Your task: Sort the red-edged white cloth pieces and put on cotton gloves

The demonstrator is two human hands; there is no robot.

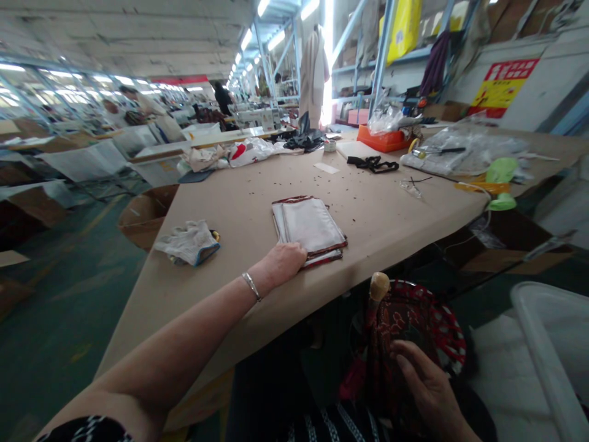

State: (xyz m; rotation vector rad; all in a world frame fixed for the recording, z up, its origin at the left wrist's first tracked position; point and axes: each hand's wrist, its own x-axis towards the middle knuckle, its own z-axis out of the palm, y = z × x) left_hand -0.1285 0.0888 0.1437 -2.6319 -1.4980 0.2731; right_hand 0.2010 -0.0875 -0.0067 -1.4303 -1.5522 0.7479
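A small stack of folded cloth pieces (310, 226), pale on top with dark red patterned edges, lies on the table. My left hand (286, 261), with a bracelet at the wrist, is closed at the stack's near left corner. Below the table's front edge, a dark red patterned cloth (402, 319) hangs close to my lap. My right hand (427, 383) is at this cloth, thumb and fingers drawn together on it; part of the grip is in shadow. A rounded tan knob (380, 286) sticks up beside the cloth.
White work gloves (189, 242) lie on the paper-covered table (230, 215) at left. Farther back are black straps (372, 164), an orange tray (384, 139) and plastic bags (453, 150). A green fan (502, 184) is at right, above a white bin (543, 344).
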